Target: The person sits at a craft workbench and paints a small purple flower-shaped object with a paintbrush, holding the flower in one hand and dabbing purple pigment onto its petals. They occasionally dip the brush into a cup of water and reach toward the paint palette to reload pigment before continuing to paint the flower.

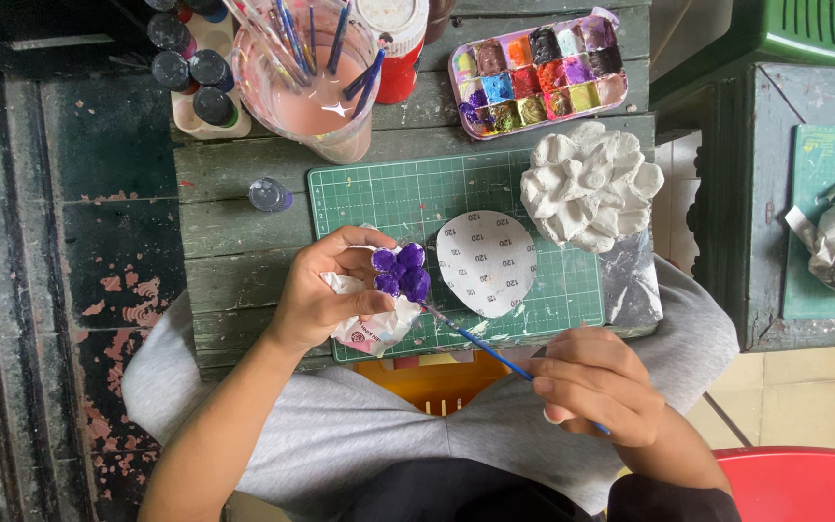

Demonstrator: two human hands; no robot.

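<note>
Purple flower [400, 270] (tissue-cradled) in left hand [326, 290] hides brush [480, 345] tip.

Soft even daylight, faint shadows, sharp focus throughout, slight glare on water jar [313, 82], dim left edge

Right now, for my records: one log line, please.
left hand: holds purple flower | right hand: holds blue brush, tip on flower

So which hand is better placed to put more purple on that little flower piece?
Probably the right hand: it grips the brush, whose tip meets the purple flower piece. The left hand is occupied holding that piece in a tissue.
</note>
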